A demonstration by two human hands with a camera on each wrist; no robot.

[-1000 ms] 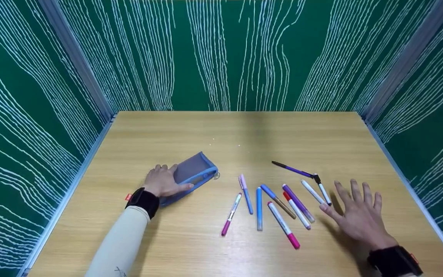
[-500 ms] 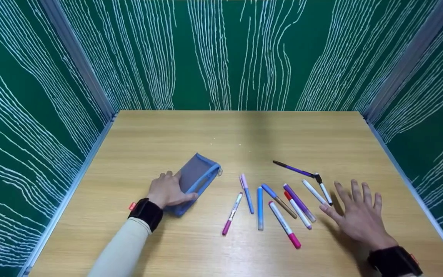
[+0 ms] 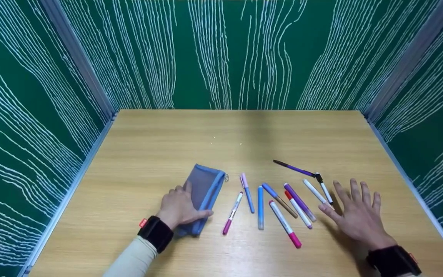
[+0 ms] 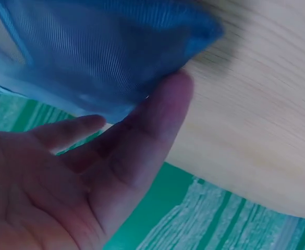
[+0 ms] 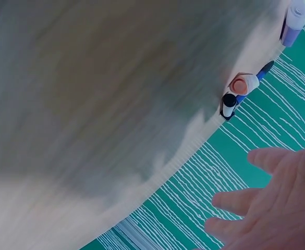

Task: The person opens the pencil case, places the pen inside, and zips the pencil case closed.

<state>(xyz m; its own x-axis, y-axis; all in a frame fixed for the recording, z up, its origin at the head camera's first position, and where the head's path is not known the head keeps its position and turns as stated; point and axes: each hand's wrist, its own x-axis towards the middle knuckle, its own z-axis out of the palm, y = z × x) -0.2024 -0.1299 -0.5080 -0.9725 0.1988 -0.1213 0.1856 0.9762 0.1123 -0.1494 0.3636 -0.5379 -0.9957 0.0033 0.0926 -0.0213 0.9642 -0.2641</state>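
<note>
My left hand (image 3: 178, 206) grips the near end of a blue mesh pencil case (image 3: 203, 186), its thumb lying across the case's right side. In the left wrist view, fingers (image 4: 162, 104) reach along the mesh of the case near one corner. Fingers spread, my right hand (image 3: 360, 219) holds nothing and hovers low at the right. Its thumb reaches close to a white marker (image 3: 314, 191) and a black-capped marker (image 3: 324, 188).
Between the hands several pens and markers lie scattered, among them a pink-capped marker (image 3: 285, 224), a blue marker (image 3: 260, 207) and a purple marker (image 3: 299, 202). Behind them lies a dark purple pen (image 3: 293, 168). Green, white-streaked walls (image 3: 206, 54) enclose the wooden table (image 3: 160, 134).
My left hand has moved right and toward the near edge, turning the pencil case clockwise so it points more away from me. My right hand has barely moved.
</note>
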